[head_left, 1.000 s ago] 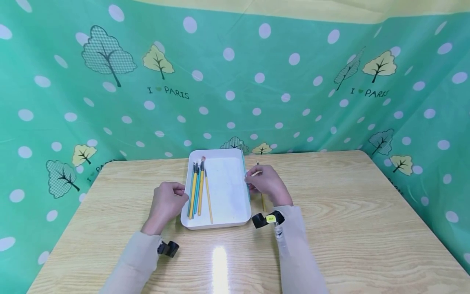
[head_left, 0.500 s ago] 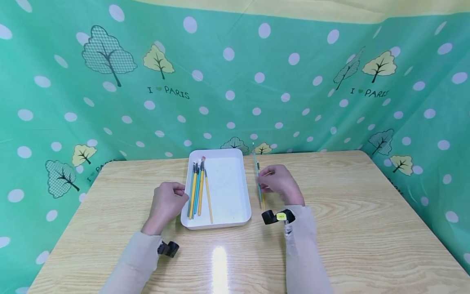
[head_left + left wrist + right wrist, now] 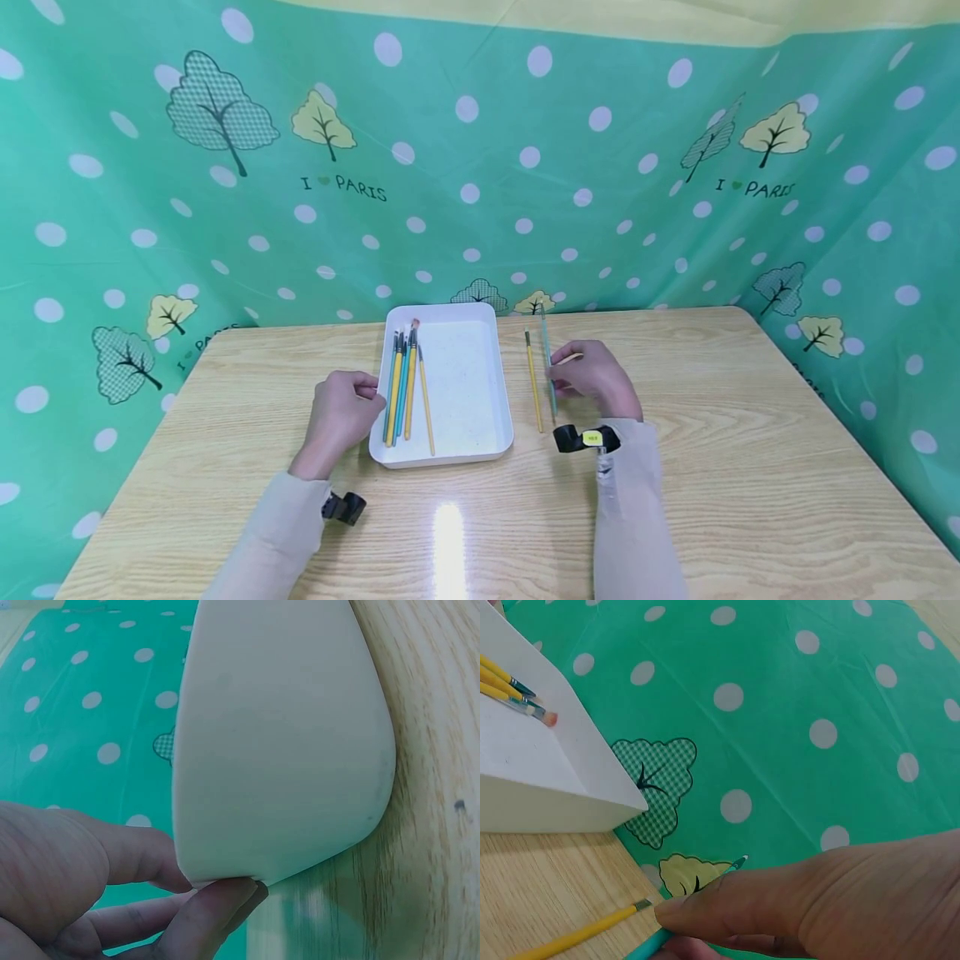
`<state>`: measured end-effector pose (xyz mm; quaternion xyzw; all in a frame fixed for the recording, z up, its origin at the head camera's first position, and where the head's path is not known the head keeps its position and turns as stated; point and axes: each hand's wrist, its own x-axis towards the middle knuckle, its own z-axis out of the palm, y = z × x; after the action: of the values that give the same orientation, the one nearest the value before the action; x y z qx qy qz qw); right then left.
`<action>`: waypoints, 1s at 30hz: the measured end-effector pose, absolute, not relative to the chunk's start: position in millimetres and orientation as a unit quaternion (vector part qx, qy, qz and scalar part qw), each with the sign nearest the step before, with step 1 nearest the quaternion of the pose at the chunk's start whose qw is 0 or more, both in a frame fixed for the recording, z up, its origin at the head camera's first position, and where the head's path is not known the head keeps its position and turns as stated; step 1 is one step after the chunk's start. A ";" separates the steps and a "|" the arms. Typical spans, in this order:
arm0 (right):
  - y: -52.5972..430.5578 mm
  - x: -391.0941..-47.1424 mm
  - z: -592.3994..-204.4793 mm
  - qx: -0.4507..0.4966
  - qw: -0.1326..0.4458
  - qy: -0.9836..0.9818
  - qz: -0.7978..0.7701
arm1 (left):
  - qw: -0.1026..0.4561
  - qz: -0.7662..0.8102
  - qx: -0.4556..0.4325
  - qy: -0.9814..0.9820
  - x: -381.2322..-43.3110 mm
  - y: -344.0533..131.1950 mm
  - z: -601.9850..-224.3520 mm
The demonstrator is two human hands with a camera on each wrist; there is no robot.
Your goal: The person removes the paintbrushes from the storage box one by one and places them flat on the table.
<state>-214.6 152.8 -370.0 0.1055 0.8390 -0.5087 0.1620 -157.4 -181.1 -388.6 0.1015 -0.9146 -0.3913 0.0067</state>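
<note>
On the left side of the white tray [image 3: 467, 383], my left hand [image 3: 340, 410] pinches the edge between thumb and fingers; the left wrist view shows the fingertips at the tray wall [image 3: 285, 727]. My right hand [image 3: 594, 377] holds a thin teal paintbrush [image 3: 545, 333] by its handle, to the right of the tray. In the right wrist view, the teal handle [image 3: 651, 945] comes out below the thumb. Between the tray and that hand, a yellow paintbrush [image 3: 534, 383] lies on the table. Several yellow and teal paintbrushes [image 3: 409, 387] lie along the tray's left side.
The light wood-grain table [image 3: 750, 450] extends around the tray on both sides. Behind its far edge hangs a green dotted cloth [image 3: 480, 158] with printed trees. A light reflection shines on the tabletop in front of the tray.
My right hand has carried the teal paintbrush from the tray's right edge rightward, past the yellow paintbrush on the table. My left hand and the tray have stayed in place.
</note>
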 end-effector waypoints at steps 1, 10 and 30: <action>154.6 -214.6 -370.3 0.108 0.163 0.839 -0.508 | 0.007 -0.391 0.100 -0.915 -157.0 -181.2 -388.5; 163.6 -215.6 -373.0 0.130 0.165 0.838 -0.503 | 0.004 -0.391 0.101 -0.915 -156.3 -181.1 -387.1; 163.2 -221.3 -395.5 0.164 0.144 0.863 -0.455 | 0.000 -0.389 0.105 -0.915 -158.9 -181.1 -387.9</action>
<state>-221.3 163.2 -395.5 0.1642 0.8634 -0.4548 0.1441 -158.9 -181.1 -387.9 0.1046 -0.9153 -0.3891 0.0003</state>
